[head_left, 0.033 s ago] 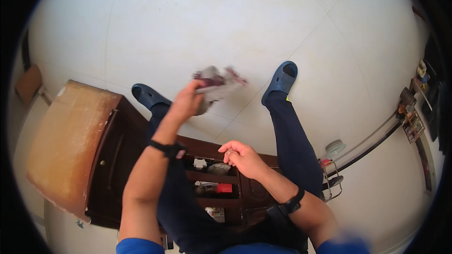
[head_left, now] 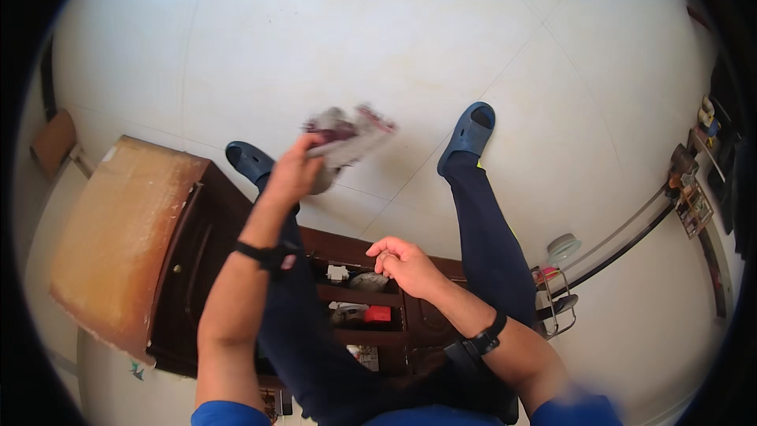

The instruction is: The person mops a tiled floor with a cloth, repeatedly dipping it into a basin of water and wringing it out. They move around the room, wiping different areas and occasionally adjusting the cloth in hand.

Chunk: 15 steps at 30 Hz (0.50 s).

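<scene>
The cabinet [head_left: 172, 272], dark brown with a worn orange end, serves as landmark. A blue slipper [head_left: 251, 162] stands just beyond its far edge. The left hand [head_left: 296, 170], also past that edge, has its fingers closed round a cloth [head_left: 347, 146], grey and maroon, blurred, held out above the floor. Inside the cabinet's shelves sits a red box [head_left: 378, 314]. The right hand [head_left: 406, 268] hovers over the cabinet, fingers loosely curled; I cannot tell whether they hold anything. Right of the cabinet stands a wire rack [head_left: 561, 312].
</scene>
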Each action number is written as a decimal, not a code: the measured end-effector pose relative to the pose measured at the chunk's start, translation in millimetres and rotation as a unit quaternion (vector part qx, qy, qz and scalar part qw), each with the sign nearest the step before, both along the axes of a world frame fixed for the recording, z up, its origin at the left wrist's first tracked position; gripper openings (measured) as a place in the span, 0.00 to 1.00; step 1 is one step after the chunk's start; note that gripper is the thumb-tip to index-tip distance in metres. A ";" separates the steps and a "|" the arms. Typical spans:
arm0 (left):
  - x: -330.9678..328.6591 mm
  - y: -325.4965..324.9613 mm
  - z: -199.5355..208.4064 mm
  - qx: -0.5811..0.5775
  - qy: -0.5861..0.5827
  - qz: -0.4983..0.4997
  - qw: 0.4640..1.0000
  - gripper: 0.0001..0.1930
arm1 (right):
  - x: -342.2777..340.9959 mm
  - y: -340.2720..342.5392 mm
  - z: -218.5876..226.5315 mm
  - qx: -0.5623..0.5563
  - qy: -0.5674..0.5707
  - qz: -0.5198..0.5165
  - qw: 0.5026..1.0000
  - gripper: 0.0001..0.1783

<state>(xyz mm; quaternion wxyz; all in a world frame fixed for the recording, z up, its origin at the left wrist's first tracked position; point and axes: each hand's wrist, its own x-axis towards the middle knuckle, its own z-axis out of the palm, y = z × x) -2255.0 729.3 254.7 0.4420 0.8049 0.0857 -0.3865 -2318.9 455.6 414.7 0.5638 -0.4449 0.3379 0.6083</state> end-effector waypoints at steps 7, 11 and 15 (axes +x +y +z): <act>81.1 159.4 187.2 0.117 0.013 0.172 0.978 0.18 | 5.2 -43.0 80.0 -0.003 -0.038 0.099 0.994 0.13; 93.2 218.9 207.4 0.170 0.019 0.246 0.954 0.18 | 32.0 -68.8 71.3 -0.066 -0.065 0.111 0.990 0.15; 126.0 260.0 142.1 0.187 0.000 0.238 0.953 0.22 | 52.1 -81.9 68.1 -0.153 -0.094 0.039 0.983 0.15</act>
